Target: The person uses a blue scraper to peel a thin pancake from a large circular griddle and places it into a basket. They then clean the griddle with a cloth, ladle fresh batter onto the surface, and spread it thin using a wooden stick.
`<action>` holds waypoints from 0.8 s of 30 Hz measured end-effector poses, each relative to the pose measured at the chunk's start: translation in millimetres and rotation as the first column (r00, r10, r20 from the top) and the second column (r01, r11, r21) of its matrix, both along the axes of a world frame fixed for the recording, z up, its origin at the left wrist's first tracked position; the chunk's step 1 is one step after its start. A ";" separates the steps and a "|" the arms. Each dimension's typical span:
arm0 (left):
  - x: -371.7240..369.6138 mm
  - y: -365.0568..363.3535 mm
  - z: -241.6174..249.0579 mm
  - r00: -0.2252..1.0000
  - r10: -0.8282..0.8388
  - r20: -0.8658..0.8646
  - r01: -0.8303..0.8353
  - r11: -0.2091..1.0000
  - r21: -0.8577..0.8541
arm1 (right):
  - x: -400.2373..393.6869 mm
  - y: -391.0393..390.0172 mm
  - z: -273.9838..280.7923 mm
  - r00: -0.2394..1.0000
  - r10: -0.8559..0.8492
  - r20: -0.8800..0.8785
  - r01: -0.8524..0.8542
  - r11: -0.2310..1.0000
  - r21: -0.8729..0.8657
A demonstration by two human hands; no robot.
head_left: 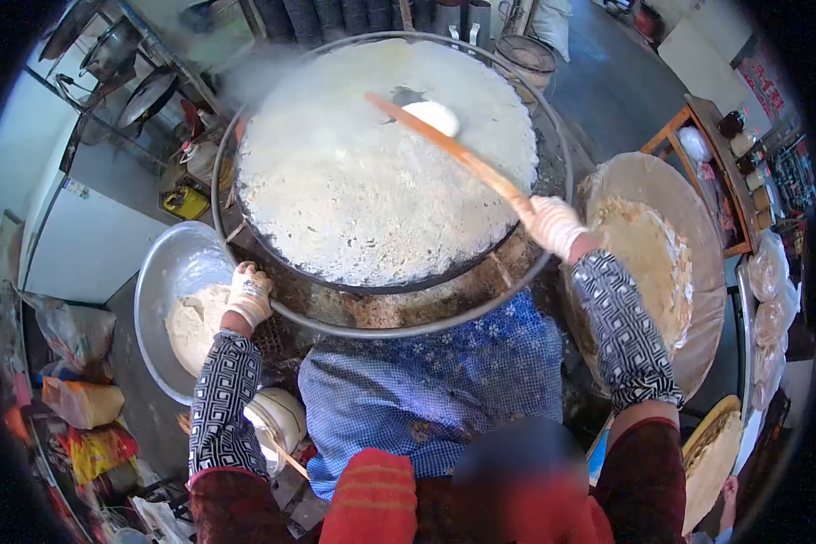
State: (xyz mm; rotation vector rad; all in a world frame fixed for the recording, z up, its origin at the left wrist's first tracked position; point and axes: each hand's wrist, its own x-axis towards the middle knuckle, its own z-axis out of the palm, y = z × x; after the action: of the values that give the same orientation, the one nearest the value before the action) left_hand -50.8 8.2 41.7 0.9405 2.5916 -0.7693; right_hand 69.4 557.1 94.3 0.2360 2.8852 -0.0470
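Observation:
In my right hand (553, 225), gloved and closed, is the near end of a long curved wooden spreader (462, 156). Its far blade lies over a wide round griddle, against a white mound of batter (435, 118). A thin pale layer of batter (354, 199) covers most of the griddle, with a dark bare patch (408, 94) beyond the mound. My left hand (249, 295), also gloved, is curled at the metal ring (335, 325) around the griddle. Beside it stands a metal basin (154, 299) with a lump of dough or thick batter (195, 326).
At the right, a round cloth-covered tray (712, 308) bears flat pancakes (644, 263). A white bucket (281, 412) with a stick stands below my left forearm. Pans hang on a rack (145, 100) at upper left. A wooden shelf (698, 118) holds jars. Steam drifts over the griddle's far left.

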 end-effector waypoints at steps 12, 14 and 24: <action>-21.6 7.3 14.6 0.999 -0.051 -0.001 0.049 0.965 -0.257 | 133.2 -134.3 17.9 0.698 -0.653 0.294 0.111 -0.307 -0.945; -9.5 12.4 10.6 0.999 -0.047 -0.002 0.045 0.972 -0.232 | 137.1 -137.8 5.7 0.728 -0.624 0.284 0.140 -0.270 -0.953; 165.8 182.2 27.3 0.952 0.196 0.237 -0.269 0.904 0.332 | 87.5 -145.5 -2.8 0.801 -0.509 0.315 0.152 -0.335 -0.930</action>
State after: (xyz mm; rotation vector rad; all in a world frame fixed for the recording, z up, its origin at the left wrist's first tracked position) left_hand 115.0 190.4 69.0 0.7294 2.6445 -0.1267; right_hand 156.9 411.6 91.5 0.7481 1.6745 -2.5243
